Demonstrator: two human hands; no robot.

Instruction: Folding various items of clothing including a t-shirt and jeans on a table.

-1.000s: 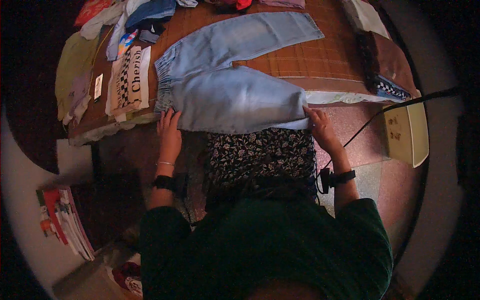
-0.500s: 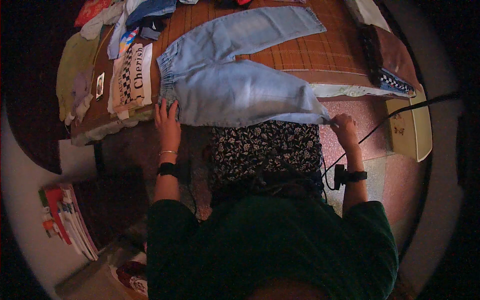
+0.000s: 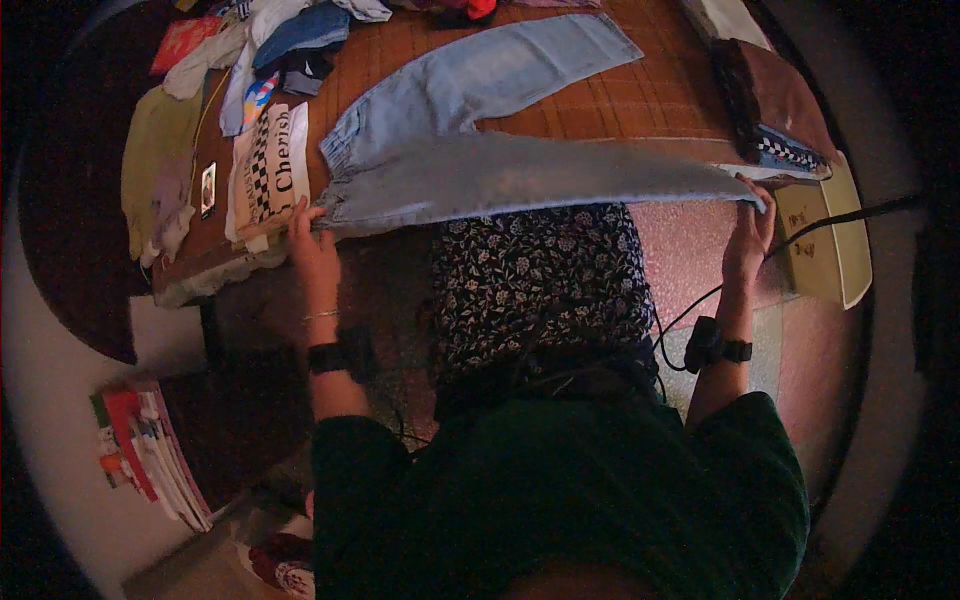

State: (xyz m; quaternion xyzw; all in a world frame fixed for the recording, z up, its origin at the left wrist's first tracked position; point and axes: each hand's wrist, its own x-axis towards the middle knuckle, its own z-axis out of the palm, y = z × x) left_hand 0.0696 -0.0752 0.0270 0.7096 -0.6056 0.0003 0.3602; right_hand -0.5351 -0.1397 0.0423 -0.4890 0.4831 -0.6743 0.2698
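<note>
Likely handles light, soft and floppy, with enough denim weight to sag mid-span; probably neither slippery nor fragile. Best taken by the near corner of the gathered elastic waistband (image 3: 335,155) and the near hem of the pale blue denim trousers (image 3: 480,175). Lying partly on the brown checked cloth cover (image 3: 600,100), with the near leg stretched between both hands. Seemingly pinched at the waistband by the left hand (image 3: 315,250); clamped at the hem by the right hand (image 3: 750,235). Wide-legged, faded in paler patches.

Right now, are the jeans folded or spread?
Spread: the jeans show two separate legs, the nearer held between left hand and right hand.
</note>
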